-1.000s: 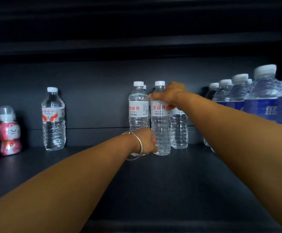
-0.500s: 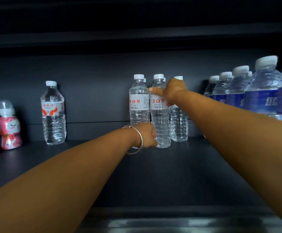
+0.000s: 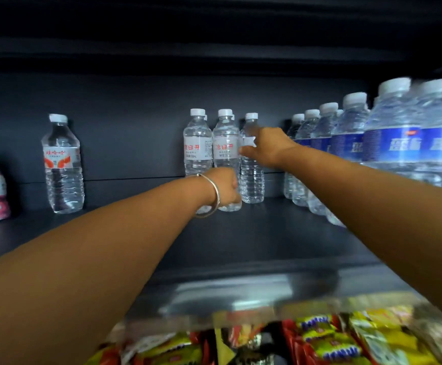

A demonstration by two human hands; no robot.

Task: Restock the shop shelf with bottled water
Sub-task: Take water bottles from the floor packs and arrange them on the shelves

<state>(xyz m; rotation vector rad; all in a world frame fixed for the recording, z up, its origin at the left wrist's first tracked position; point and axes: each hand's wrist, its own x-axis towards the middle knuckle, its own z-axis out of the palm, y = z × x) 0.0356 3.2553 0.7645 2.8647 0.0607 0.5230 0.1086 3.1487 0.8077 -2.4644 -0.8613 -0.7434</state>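
Both arms reach deep into the dark shelf (image 3: 254,233); the left hand (image 3: 225,187), a silver bangle (image 3: 212,196) at its wrist, curls round the base of the middle water bottle (image 3: 225,143); the right hand (image 3: 266,147) clasps the label of the bottle to its right (image 3: 251,180); a third (image 3: 197,143) stands touching on the left; blue-labelled bottles (image 3: 372,143) line the right side; a lone bottle (image 3: 61,164) stands well apart, left.

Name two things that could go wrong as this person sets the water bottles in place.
1. The left hand grips one bottle low down, so its top may tip into the neighbouring bottle.
2. The right hand reaches past the blue-labelled bottles; the forearm might knock them over.
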